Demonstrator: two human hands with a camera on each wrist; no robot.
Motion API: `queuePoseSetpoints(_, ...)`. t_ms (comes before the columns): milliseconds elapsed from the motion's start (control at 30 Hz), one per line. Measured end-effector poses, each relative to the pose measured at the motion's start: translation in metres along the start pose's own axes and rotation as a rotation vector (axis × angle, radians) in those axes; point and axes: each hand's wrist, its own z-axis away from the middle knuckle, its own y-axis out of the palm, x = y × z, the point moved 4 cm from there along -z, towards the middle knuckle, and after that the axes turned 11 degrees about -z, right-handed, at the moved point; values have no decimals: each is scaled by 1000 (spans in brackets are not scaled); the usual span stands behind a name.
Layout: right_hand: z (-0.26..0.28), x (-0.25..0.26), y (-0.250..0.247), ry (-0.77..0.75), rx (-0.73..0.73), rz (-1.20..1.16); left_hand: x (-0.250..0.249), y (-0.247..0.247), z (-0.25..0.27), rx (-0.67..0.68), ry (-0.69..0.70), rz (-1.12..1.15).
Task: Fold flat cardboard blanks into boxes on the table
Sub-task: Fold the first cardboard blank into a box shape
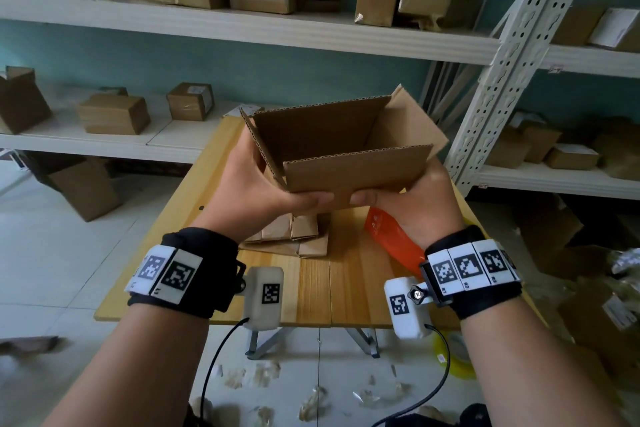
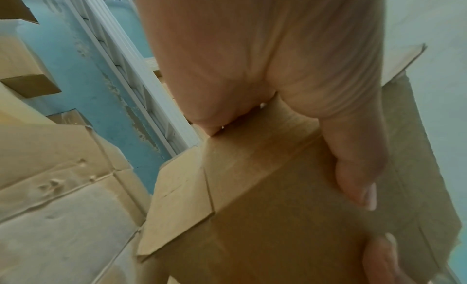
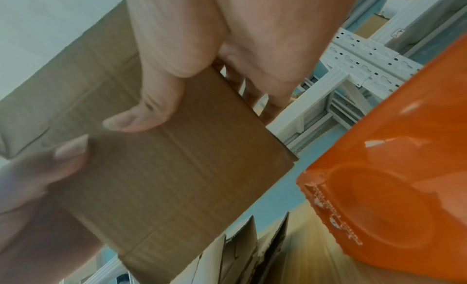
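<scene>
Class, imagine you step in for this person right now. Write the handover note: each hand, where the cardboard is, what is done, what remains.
Left hand and right hand both grip the opened box, thumbs meeting on its near wall, held above the wooden table.
Flat blanks lie stacked on the table under the box; an orange bag lies beside them.
Done: the blank is opened into a tube, top flaps up.
Left: close its flaps, set it down, fold the remaining blanks.

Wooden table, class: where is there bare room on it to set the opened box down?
Bare wood shows along the table's near edge, between the flat blanks and the wrists, and down its left side. The middle is crowded by those blanks; the orange bag takes the right. Both hands hold the box above.
</scene>
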Motion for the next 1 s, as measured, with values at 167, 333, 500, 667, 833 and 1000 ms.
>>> queuePoseSetpoints(167, 4, 6, 0, 27, 60, -142, -5, -7, 1, 65, -40, 152)
queuePoseSetpoints(333, 10, 15, 9, 68, 118, -146, -11, -6, 9, 135, -61, 174)
queuePoseSetpoints(500, 11, 17, 15, 77, 108, -145, -8, -1, 13, 111, -122, 238)
queuePoseSetpoints(667, 5, 6, -1, 131, -116, -144, 2, 1, 12, -2, -244, 405)
queuePoseSetpoints(833, 6, 6, 6, 119, -3, -152, 12, 10, 10, -33, -288, 369)
queuePoseSetpoints(1000, 13, 4, 27, 95, 110, -48, 18, 21, 9, 5, -275, 348)
